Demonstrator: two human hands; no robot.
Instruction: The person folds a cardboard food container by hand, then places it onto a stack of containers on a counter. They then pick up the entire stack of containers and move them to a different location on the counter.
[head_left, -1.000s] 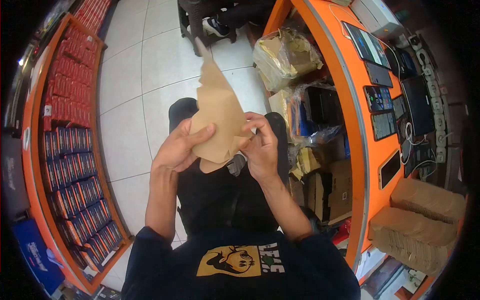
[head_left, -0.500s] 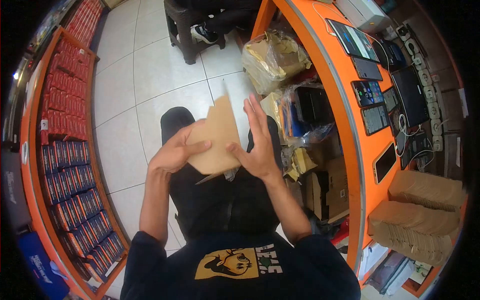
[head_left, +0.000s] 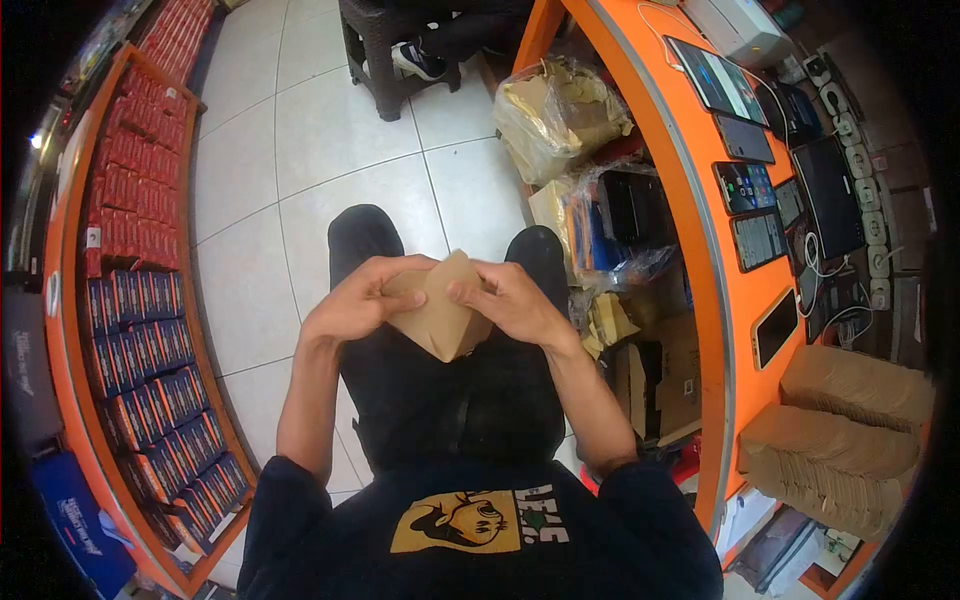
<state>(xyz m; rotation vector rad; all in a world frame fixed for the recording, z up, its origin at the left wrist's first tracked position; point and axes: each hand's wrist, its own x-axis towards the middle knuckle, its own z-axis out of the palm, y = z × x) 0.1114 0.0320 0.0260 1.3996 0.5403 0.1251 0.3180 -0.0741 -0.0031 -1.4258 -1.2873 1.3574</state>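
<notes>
A piece of brown cardboard [head_left: 440,325] is held above my lap, bent so that a corner points down toward me and a flap stands up at the far side. My left hand [head_left: 365,300] grips its left side, thumb on top and fingers behind. On the right side my right hand [head_left: 515,305] pinches it with the thumb on the near face. The fingers behind the cardboard are partly hidden.
Stacks of folded brown cardboard [head_left: 830,440] stand on the orange counter [head_left: 690,210] at right, near several phones [head_left: 748,187]. Shelves of red boxes [head_left: 140,180] and dark blue boxes [head_left: 150,355] line the left. A dark stool [head_left: 385,60] and a person's shoe [head_left: 420,60] are ahead.
My right hand has come in from an open pose beside the cardboard to grip it. The cardboard has gone from a flatter, taller shape to a folded, lower one.
</notes>
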